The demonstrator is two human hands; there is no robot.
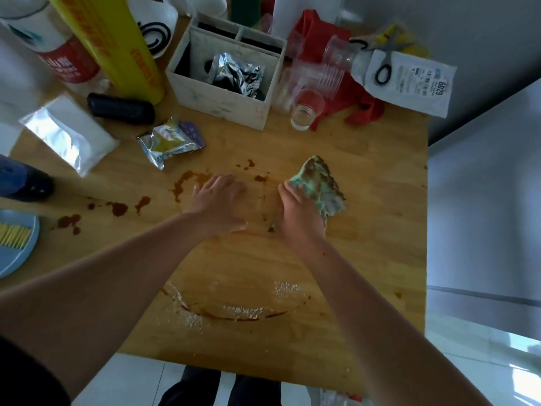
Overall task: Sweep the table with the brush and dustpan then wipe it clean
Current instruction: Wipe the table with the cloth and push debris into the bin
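From the head view, our right hand (295,212) is down on the middle of the wooden bench (380,230), its fingers (288,189) curled round a green cloth (319,183) that is already soiled brown and pressed to the wood. Our left hand (218,200) lies just left of it, flat on the bench, fingers straight and holding nothing, as if bracing.

At the far left edge sits the blue dustpan (17,259) with the yellow-bristled brush (13,234) lying in it, well apart from both hands. We judge the sweeping step finished and the wiping under way.

Much is left. Brown stains (118,208) dot the left side between the dustpan and our left hand, and a ring of them touches that hand's far side. Near us, a curved brown smear (234,316) with white specks along it has not been wiped. A foil packet (171,140) and a white box (225,71) crowd the far side and may need shifting.
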